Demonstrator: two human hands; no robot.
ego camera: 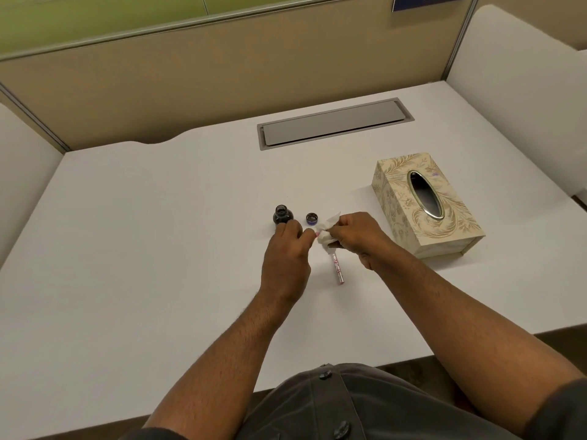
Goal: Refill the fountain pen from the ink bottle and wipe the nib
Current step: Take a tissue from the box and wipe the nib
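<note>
Left hand [287,249] pinching a small pink-and-white pen section [313,233] at the fingertips, above the desk just in front of the ink bottle; nib itself hidden. Right hand [355,233] clenched around a crumpled white tissue [327,231], pressed against the end of that pen section. Ink bottle [282,215]: small, round, dark glass, uncapped, upright on the desk, just beyond the left knuckles. Bottle cap [312,218]: dark with a blue-violet rim, set beside the bottle, near the tissue. Pen barrel [337,269]: slim, silvery with red-pink pattern, lying flat on the desk below the right hand, apart from both hands. Desk [158,233]: white, matte. Patterned beige tissue box [425,204] to the right, oval slot on top. Grey cable hatch [333,123] set into the far desk area. Tan partition panel [222,74] behind, white side dividers, green band above.
</note>
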